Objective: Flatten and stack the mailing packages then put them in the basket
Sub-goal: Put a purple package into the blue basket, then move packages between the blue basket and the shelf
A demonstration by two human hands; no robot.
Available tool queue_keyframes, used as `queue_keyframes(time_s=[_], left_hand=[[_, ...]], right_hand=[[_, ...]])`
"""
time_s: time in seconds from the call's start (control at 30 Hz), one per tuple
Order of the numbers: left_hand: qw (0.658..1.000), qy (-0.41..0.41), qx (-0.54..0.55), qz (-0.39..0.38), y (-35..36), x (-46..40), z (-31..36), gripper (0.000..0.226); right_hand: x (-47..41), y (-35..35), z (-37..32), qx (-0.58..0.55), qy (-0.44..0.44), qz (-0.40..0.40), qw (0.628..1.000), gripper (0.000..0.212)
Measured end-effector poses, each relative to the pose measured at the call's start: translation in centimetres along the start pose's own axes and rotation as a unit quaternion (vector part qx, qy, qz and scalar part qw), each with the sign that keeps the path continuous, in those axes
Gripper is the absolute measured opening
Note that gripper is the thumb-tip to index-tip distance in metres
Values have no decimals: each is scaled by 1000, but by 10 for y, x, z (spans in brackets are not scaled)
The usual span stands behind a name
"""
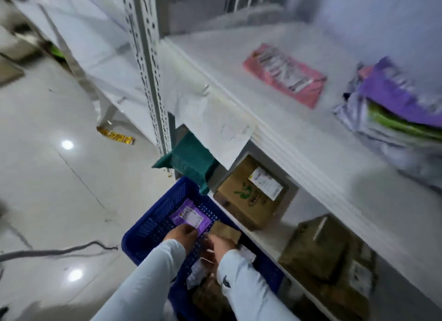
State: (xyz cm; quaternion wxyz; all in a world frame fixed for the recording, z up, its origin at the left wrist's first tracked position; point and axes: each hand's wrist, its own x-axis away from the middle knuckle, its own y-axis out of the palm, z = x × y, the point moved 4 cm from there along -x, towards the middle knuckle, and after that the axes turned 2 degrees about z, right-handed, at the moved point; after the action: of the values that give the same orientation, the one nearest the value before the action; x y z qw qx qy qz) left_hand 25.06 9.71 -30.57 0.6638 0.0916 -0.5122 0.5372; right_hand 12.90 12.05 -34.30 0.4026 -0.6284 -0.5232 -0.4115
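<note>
Purple mailer (190, 218) inside blue basket (153, 227)

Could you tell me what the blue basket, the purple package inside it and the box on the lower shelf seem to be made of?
The basket looks like moulded plastic: uniform blue, walls and floor pierced with a regular grid. The purple package seems a thin plastic film mailer, flat, with a white label. The box appears to be brown cardboard, matte, with a stuck-on label. Motion blur leaves finer detail uncertain.

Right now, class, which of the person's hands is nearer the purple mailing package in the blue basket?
Left. The left hand touches the purple mailing package's near edge; the right hand sits beside it, at a brown package.
</note>
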Motion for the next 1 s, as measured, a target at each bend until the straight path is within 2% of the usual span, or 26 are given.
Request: queue_keyframes(time_s=[0.1, 0.2, 0.27, 0.3, 0.33, 0.37, 0.4, 0.5, 0.57, 0.6, 0.67, 0.73, 0.8, 0.87, 0.93, 1.0], left_hand=[[999, 45, -11, 25, -27, 36, 55, 29], [991, 116, -38, 61, -62, 76, 110, 28], [985, 158, -22, 70, -81, 93, 137, 24], [981, 178, -6, 73, -91, 100, 149, 20], [978, 195, 3, 77, -100, 101, 158, 15], [974, 211, 9, 85, -111, 106, 169, 12], [969, 228, 13, 91, -120, 111, 179, 12], [954, 274, 60, 103, -143, 129, 205, 17], [951, 286, 82, 79, -151, 138, 210, 17], [952, 287, 86, 66, -156, 139, 209, 15], [952, 294, 67, 56, -165, 134, 205, 15], [955, 289, 26, 61, -180, 121, 193, 23], [961, 271, -8, 57, -188, 111, 182, 19], [962, 260, -71, 51, -195, 106, 172, 12], [960, 255, -104, 54, -205, 95, 167, 21], [962, 248, -106, 47, -215, 84, 162, 19]], right_hand=[[62, -7, -51, 27, -70, -41, 996, 21], [119, -13, -100, 135, -159, -8, 978, 25], [143, -11, -126, 154, -221, 1, 963, 21], [149, -9, -139, 133, -241, 6, 961, 32], [161, -10, -151, 103, -263, 14, 959, 30], [176, -11, -164, 70, -292, 30, 953, 19], [203, -12, -178, 60, -345, 57, 935, 13], [256, -29, -221, 88, -496, 147, 851, 23], [267, -40, -250, 178, -544, 217, 791, 17], [266, -44, -265, 247, -543, 258, 760, 15], [253, -50, -290, 378, -498, 313, 715, 27], [231, -49, -307, 458, -432, 337, 700, 47], [212, -52, -314, 505, -370, 332, 706, 63], [195, -53, -319, 537, -326, 332, 703, 69], [188, -52, -324, 536, -327, 380, 680, 67], [192, -47, -327, 513, -352, 440, 647, 57]])
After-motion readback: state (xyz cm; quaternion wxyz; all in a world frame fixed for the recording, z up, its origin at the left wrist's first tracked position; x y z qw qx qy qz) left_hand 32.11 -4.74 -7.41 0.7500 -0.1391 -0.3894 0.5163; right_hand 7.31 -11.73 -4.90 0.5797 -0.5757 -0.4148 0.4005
